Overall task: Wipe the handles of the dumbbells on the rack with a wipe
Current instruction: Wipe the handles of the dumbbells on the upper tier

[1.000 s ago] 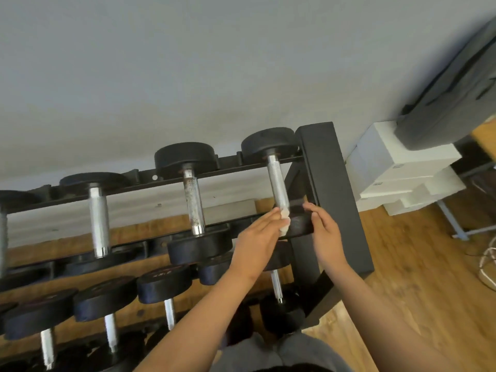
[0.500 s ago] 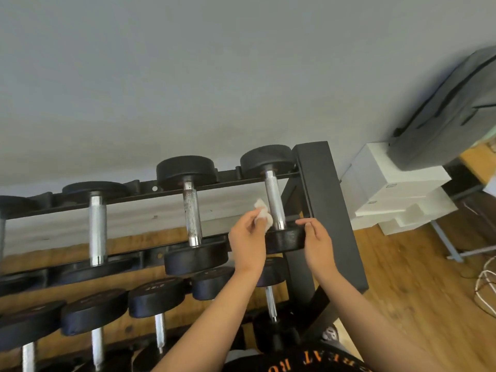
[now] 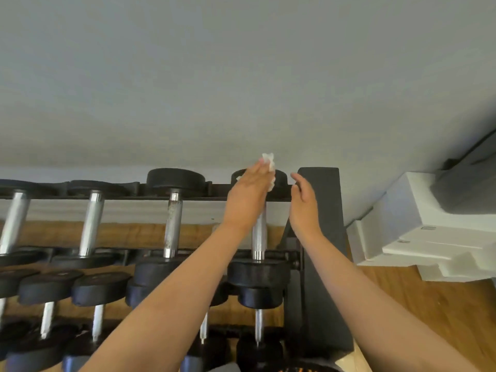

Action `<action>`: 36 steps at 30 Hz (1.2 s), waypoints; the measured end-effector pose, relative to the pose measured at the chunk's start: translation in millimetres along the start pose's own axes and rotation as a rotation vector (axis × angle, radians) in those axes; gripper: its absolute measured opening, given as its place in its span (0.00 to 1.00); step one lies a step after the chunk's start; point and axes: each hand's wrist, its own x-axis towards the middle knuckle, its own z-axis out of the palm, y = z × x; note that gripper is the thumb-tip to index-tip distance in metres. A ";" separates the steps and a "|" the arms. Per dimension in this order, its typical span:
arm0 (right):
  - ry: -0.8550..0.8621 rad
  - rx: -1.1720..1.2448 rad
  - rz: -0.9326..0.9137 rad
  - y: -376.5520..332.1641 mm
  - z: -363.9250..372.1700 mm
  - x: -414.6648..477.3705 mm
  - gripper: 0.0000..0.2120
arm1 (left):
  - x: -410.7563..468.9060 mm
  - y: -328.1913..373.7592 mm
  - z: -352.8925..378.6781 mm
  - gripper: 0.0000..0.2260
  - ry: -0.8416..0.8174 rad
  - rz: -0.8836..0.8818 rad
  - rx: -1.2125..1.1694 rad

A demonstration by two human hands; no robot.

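Note:
A black rack [image 3: 320, 237] holds rows of dumbbells with black heads and silver handles. The rightmost top dumbbell's handle [image 3: 259, 237] shows below my left hand [image 3: 249, 196]. That hand holds a crumpled white wipe [image 3: 269, 163] at the far end of the handle, over the far head, which it mostly hides. My right hand [image 3: 303, 200] hovers just right of it with relaxed fingers, holding nothing. Another top dumbbell [image 3: 173, 218] with a spotted handle stands to the left.
Lower rows of dumbbells [image 3: 99, 291] fill the bottom left. White boxes [image 3: 424, 232] are stacked right of the rack under a grey bag [image 3: 467, 181]. A grey wall rises behind; wooden floor [image 3: 418, 318] lies at the right.
My left hand slid the wipe from the near end of the handle to the far end. My right hand let go of the near head and rose beside the left.

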 end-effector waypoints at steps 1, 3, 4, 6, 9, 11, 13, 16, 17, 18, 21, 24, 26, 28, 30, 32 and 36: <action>-0.018 0.027 0.021 1.6 0.0 5.3 0.18 | 2.9 5.1 7.1 0.23 -0.033 0.100 0.100; -0.042 0.089 0.065 5.8 -0.6 10.8 0.19 | 10.9 10.1 16.1 0.24 -0.096 0.234 0.199; -0.051 0.112 0.079 8.2 -1.4 10.8 0.19 | 13.2 10.0 15.4 0.23 -0.103 0.260 0.206; -0.070 0.122 0.095 11.5 -4.8 9.8 0.19 | 12.9 4.5 8.6 0.20 -0.060 0.246 0.178; -0.090 0.119 0.085 15.3 -8.8 10.2 0.19 | -1.8 0.3 -9.7 0.16 0.054 -0.042 -0.041; -0.097 0.116 0.048 13.0 -7.3 9.9 0.18 | -5.7 6.2 -12.8 0.15 0.079 -0.154 -0.114; -0.082 0.089 -0.025 9.1 -3.4 7.6 0.17 | -3.8 14.0 -8.9 0.15 0.038 -0.132 -0.130; -0.042 -0.070 -0.290 -0.2 -1.9 0.7 0.18 | 2.5 14.2 -2.7 0.11 0.058 -0.128 -0.190; -0.058 -0.130 -0.392 -2.5 -1.6 0.1 0.19 | 3.5 12.9 -3.1 0.10 0.096 -0.140 -0.203; -0.101 -0.167 -0.468 -3.7 -0.7 1.2 0.20 | 3.4 11.6 -3.8 0.09 0.133 -0.149 -0.200; -0.259 -0.168 -0.485 -5.1 2.3 5.4 0.22 | 5.7 13.8 -11.7 0.06 0.169 -0.216 -0.233; -0.225 -0.239 -0.559 -6.1 0.5 12.0 0.19 | 8.0 14.9 -23.9 0.12 0.078 -0.319 -0.374; -0.208 -0.322 -0.661 -6.2 1.2 17.4 0.17 | -2.6 14.7 -32.9 0.13 0.081 -0.370 -0.445; -0.195 -0.383 -0.721 -7.3 8.4 22.5 0.15 | -29.0 19.0 -32.6 0.13 0.161 -0.472 -0.461; -0.191 -0.455 -0.722 -10.8 17.5 24.8 0.13 | -63.7 29.5 -19.6 0.13 0.228 -0.660 -0.453; -0.206 -0.462 -0.705 -12.4 19.5 22.2 0.11 | -90.5 41.7 -2.4 0.10 0.207 -0.843 -0.488; -0.128 -0.231 -0.552 -1.6 8.6 11.9 0.11 | -96.6 47.7 11.4 0.08 0.078 -0.886 -0.442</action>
